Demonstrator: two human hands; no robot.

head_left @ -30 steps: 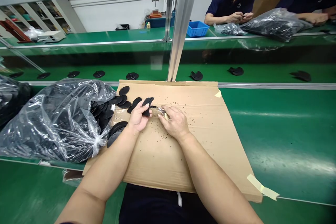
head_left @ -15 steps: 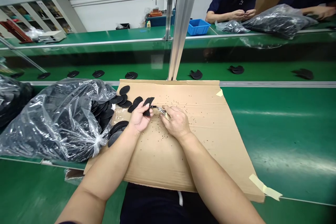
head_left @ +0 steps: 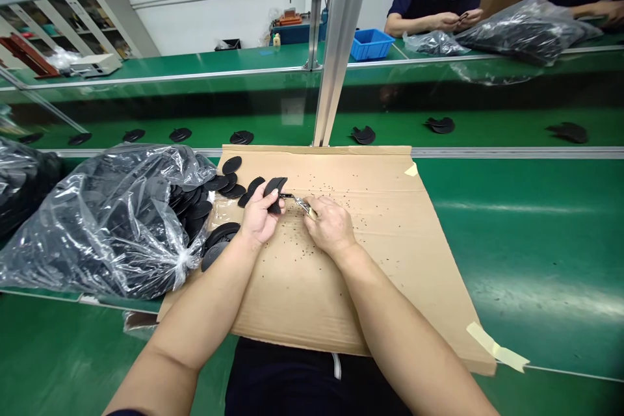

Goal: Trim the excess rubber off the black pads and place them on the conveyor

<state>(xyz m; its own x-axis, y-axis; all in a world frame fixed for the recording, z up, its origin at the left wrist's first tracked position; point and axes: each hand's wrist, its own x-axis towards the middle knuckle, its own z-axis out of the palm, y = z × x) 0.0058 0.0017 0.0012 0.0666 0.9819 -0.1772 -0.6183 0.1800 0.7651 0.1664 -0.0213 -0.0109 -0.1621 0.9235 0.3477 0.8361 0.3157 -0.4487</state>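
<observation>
My left hand (head_left: 259, 218) is closed around a black oval rubber piece (head_left: 274, 188), held upright over the cardboard sheet (head_left: 370, 253). My right hand (head_left: 329, 226) grips a small metal cutting tool (head_left: 298, 202) whose tip touches the piece's edge. Loose black oval pieces (head_left: 229, 185) lie just left of my hands, spilling from a clear plastic bag (head_left: 97, 221) full of the same parts. Tiny black trimmings (head_left: 336, 198) dot the cardboard.
A green conveyor belt (head_left: 487, 133) behind the cardboard carries spaced black pieces (head_left: 364, 135). An aluminium post (head_left: 336, 45) rises at the cardboard's far edge. Across the belt, other people work beside plastic bags (head_left: 521, 29) and a blue bin (head_left: 371, 43).
Both hands stay together at the piece with only small shifts. The view has tilted slightly, so the scene sits a little higher.
</observation>
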